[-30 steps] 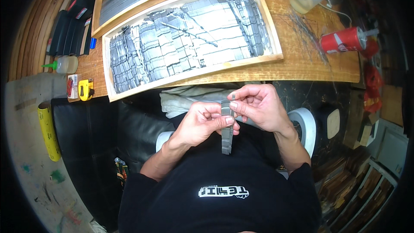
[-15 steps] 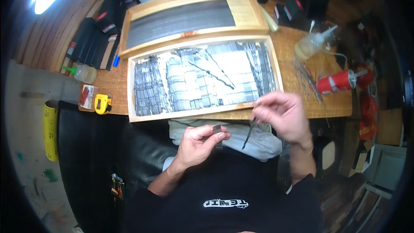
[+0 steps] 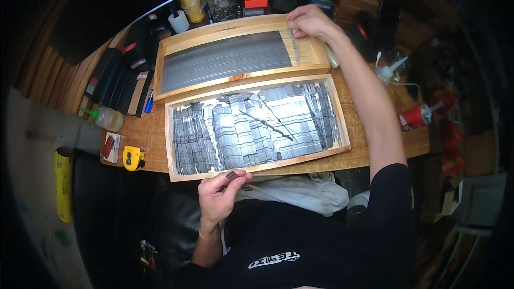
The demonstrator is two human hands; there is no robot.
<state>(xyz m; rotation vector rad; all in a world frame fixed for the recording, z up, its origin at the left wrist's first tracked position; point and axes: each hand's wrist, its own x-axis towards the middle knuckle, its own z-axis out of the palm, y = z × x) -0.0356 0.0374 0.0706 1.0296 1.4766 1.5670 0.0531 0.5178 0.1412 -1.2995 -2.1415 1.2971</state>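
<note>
My left hand [image 3: 220,199] is closed in a pinch on a small dark flat piece [image 3: 231,175], just off the near edge of the near wooden tray [image 3: 257,172]. My right arm reaches over the table, and my right hand [image 3: 311,22] pinches the upper end of a thin grey strip [image 3: 296,52]. That strip stretches down over the bare wood at the right end of the far wooden tray [image 3: 214,92], a little apart from the even block of dark grey strips [image 3: 225,59]. Uneven rows of shiny grey strips [image 3: 241,134] fill the near tray, with two thin dark strips lying slantwise on top.
On the table's left are a yellow tape measure [image 3: 133,158], a green-tipped bottle [image 3: 108,120] and a blue pen [image 3: 149,101]. A red can [image 3: 414,118] and a spouted bottle [image 3: 385,75] stand at the right. Boxes and a large jar [image 3: 221,0] line the back.
My right hand has swung forward from the near tray's front right corner to the far tray's right end, carrying a thin strip. My left hand keeps its small piece. The view has tilted.
</note>
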